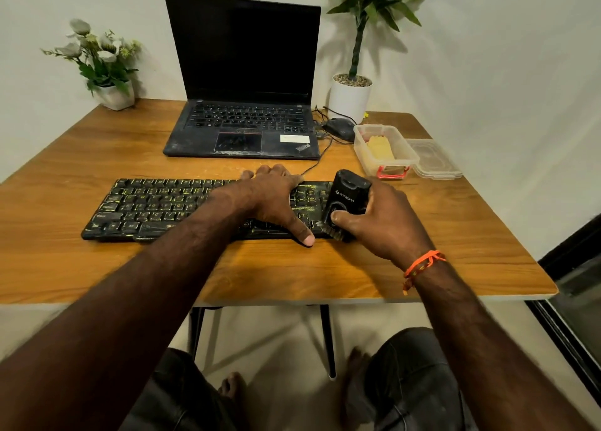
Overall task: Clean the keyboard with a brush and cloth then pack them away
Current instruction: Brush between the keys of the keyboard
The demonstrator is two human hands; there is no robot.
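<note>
A black keyboard (156, 207) with yellowish dust on its keys lies across the middle of the wooden table (227, 268). My left hand (276, 199) rests flat on its right half, fingers spread over the back edge and thumb at the front edge. My right hand (380, 222) grips a black block-shaped brush (346, 196), bristles down on the keyboard's right end. A yellow cloth (379, 147) lies in a clear plastic box (406, 152) at the right.
An open black laptop (242, 72) stands behind the keyboard, with a mouse (340, 129) and cables to its right. The box's lid (434, 159) lies beside the box. A white potted plant (349, 98) and a flower pot (113, 97) stand at the back.
</note>
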